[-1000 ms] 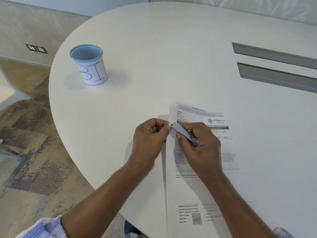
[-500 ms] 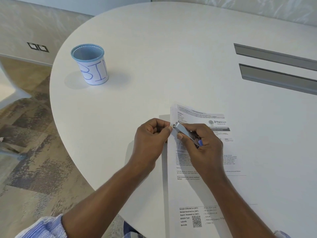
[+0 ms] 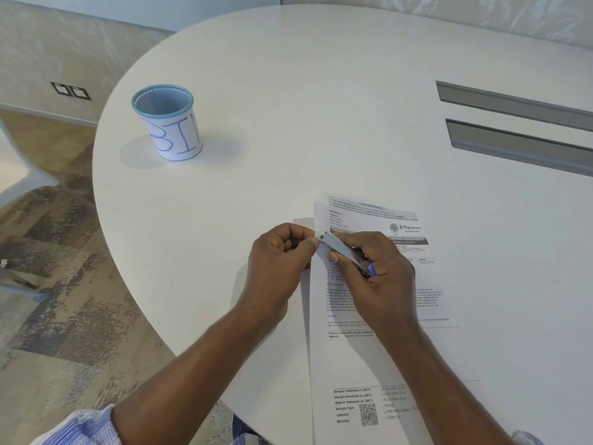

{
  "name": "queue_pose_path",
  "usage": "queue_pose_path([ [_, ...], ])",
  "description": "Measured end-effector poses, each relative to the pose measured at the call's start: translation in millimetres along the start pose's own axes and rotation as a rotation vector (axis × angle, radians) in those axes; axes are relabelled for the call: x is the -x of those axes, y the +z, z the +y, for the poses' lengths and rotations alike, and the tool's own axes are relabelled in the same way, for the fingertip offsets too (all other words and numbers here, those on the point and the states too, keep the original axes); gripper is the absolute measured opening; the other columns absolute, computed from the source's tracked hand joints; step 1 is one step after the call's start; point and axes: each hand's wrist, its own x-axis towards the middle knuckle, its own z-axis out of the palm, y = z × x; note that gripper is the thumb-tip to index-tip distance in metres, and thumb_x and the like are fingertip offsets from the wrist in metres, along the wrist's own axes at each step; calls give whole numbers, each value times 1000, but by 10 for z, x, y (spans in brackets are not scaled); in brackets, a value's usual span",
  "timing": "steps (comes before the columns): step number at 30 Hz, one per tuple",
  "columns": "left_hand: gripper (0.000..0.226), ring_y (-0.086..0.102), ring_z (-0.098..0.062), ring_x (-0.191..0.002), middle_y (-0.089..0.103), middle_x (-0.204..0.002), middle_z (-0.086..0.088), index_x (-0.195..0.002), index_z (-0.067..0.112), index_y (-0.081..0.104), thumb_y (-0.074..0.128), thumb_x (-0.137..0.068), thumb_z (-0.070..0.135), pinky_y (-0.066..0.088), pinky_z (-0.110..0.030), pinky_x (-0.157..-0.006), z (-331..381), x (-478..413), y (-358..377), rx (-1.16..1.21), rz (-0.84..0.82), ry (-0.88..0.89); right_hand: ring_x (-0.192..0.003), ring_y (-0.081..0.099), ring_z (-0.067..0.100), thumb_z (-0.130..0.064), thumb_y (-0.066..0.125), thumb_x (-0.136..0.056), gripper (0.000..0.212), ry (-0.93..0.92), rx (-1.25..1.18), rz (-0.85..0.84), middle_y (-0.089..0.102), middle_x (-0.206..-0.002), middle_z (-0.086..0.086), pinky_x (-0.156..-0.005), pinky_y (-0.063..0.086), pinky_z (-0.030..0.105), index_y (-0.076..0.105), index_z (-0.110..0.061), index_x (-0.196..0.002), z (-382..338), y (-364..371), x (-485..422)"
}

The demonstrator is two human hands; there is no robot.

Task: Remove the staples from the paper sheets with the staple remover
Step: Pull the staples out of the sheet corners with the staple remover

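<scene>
White tabletop (image 3: 321, 107), paper sheets (image 3: 369, 364), two hands at work.
The sheets lie near the tabletop's front edge; a blue-rimmed cup (image 3: 170, 130) marked "BIN" stands well apart, left. The left hand (image 3: 279, 268) has its grip pinched on the sheets' left edge. The right hand (image 3: 382, 277) has its grip clasped round the silver staple remover (image 3: 343, 250), tip beside the left thumb.

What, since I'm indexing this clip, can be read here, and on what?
"BIN": blue handwriting on the white paper wrap of the blue-rimmed mesh cup.
"Thyrocare": logo near the top of the white printed paper sheets.
"Sample Collected on (SCT)", "Sample Received on (SRT)", "Report Released on (RRT)", "Sample Type", "Labcode", "Barcode": sheet's bottom, beside a QR code.
Too small: body text, dates, engraving on the silver metal staple remover.
</scene>
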Motion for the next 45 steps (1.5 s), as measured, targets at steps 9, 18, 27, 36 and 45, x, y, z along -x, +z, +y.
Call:
queue_pose_path([
  [9, 11, 69, -13, -62, 76, -75, -7, -85, 6, 71, 70, -95, 11, 56, -34, -67, -13, -28, -22, -2, -18, -6, -104, 57, -14, -6, 77, -89, 27, -17, 95, -1, 69, -106, -10, -89, 42, 4, 76, -18, -114, -15, 2, 14],
  [18, 13, 75, -27, -74, 79, -86, -17, -80, 13, 71, 71, -88, 24, 63, -56, -79, -30, 6, -2, -32, -17, 61, -95, 63, 3, -7, 74, -89, 30, -46, 201, -75, 69, -105, -7, -77, 47, 9, 75, -20, -115, -97, -85, -66],
  [27, 11, 72, -19, -68, 78, -79, -10, -85, 7, 73, 69, -95, 8, 58, -33, -67, -20, -57, -27, 36, -34, -8, -96, 67, 2, -15, 80, -88, 25, 185, -143, -26, 72, -100, -16, -75, 45, 5, 71, -33, -103, -95, 41, -34],
  [36, 17, 63, -22, -67, 71, -74, -13, -85, 4, 70, 70, -84, 21, 56, -41, -72, -20, -4, 17, 42, -19, -3, -88, 72, 9, -26, 78, -90, 15, 412, -294, -23, 78, -95, -9, -75, 55, 21, 75, -24, -104, -58, 80, -115],
  [45, 28, 65, -20, -61, 76, -78, -20, -81, 2, 68, 75, -87, 28, 62, -50, -71, 22, -72, 87, -101, 73, -23, -69, 63, 6, -34, 74, -88, 11, 310, -186, 50, 71, -82, -15, -62, 45, 11, 70, -37, -98, -64, 119, -38],
])
